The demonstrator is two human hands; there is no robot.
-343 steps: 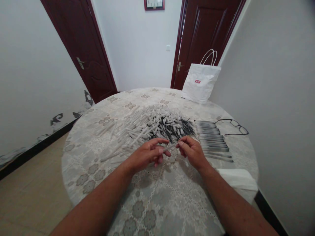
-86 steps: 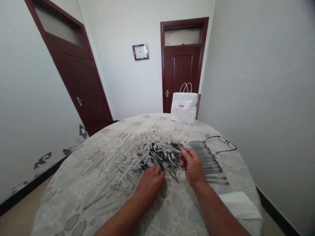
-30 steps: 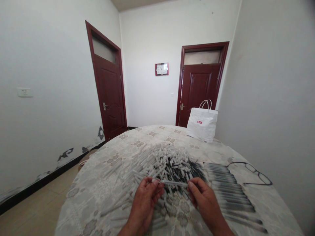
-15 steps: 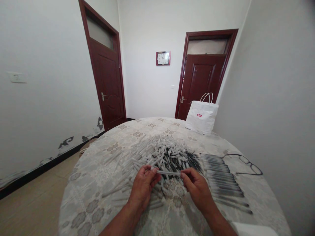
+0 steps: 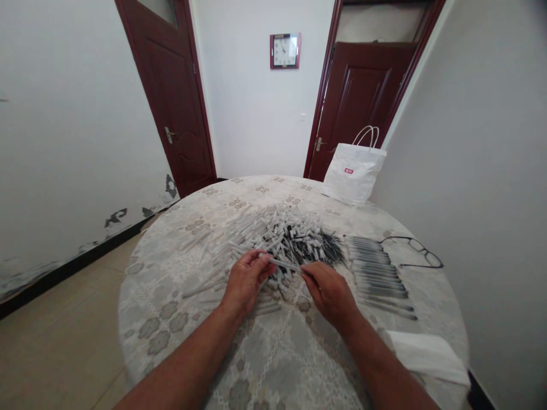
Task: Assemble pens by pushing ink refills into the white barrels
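A slim translucent pen barrel point(image 5: 284, 263) spans the gap between my two hands, sloping slightly down to the right. My left hand point(image 5: 247, 280) pinches its left end between thumb and fingers. At its right end, the fingers of my right hand point(image 5: 330, 291) are closed; whether they also hold a small part there is hidden. Just beyond the hands lies a heap of white pen caps point(image 5: 277, 219) mixed with dark refills point(image 5: 331, 245). More clear barrels point(image 5: 209, 282) are spread to the left. Several assembled-looking pens with dark tips point(image 5: 378, 270) lie in a row on the right.
Black-framed glasses point(image 5: 421, 250) rest beside the pen row. A white paper bag point(image 5: 354, 173) stands at the table's far right. Near my right forearm lies a white folded item point(image 5: 427, 353). A patterned cloth point(image 5: 273, 353) covers the round table.
The view has tipped downward, so the table sits higher in the picture. My hands have come closer together along the pen barrel, and my right hand has turned more palm-down.
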